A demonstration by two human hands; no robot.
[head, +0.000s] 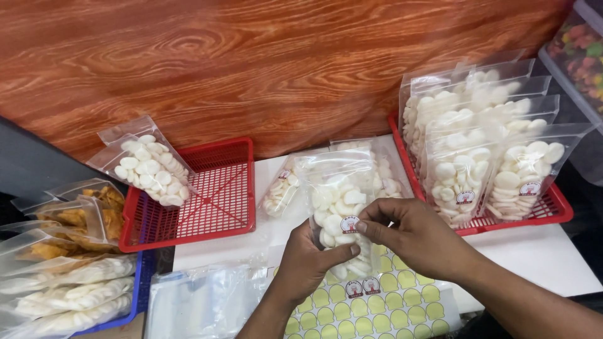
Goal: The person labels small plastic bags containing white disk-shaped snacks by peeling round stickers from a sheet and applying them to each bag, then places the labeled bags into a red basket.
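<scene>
My left hand (306, 263) grips the lower side of a clear bag of white round crackers (336, 198), held upright above the table. My right hand (411, 235) pinches a small round sticker (349, 225) on the bag's front with thumb and fingertips. Under both hands lies a sheet of round sticker labels (377, 307), mostly peeled yellow circles with two stickers left near its top. Behind the held bag lie two more cracker bags (281, 191).
A red mesh tray (217, 194) at left holds one leaning cracker bag (149, 166). Another red tray (556, 210) at right holds several upright filled bags (483, 141). Bags of orange chips (75, 216), flat cracker bags (66, 295) and empty plastic bags (201, 301) lie at left.
</scene>
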